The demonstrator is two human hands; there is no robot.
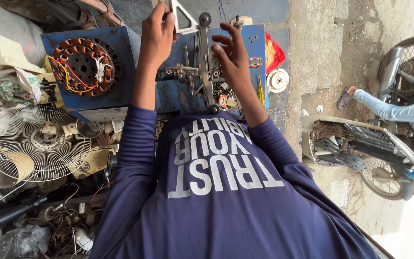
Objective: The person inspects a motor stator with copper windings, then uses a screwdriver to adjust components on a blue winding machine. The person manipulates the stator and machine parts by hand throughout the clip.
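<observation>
My left hand [156,31] is raised over the blue metal box [120,93], fingers curled with the thumb against a white triangular bracket [184,19] at the top edge. My right hand [231,57] hovers with fingers spread just right of a grey metal hand-cranked mechanism [201,72] mounted on the blue bench top [247,43]. It touches nothing that I can see. A copper-wound motor stator [82,64] with red and yellow wires lies on the box to the left of my left forearm.
A yellow-handled screwdriver [260,91] and a round white disc [279,80] lie right of the bench. A white fan guard [37,144] and loose parts fill the left floor. Another person's jeans leg [394,111], a motorbike wheel [410,62] and a bicycle wheel [384,177] stand at right.
</observation>
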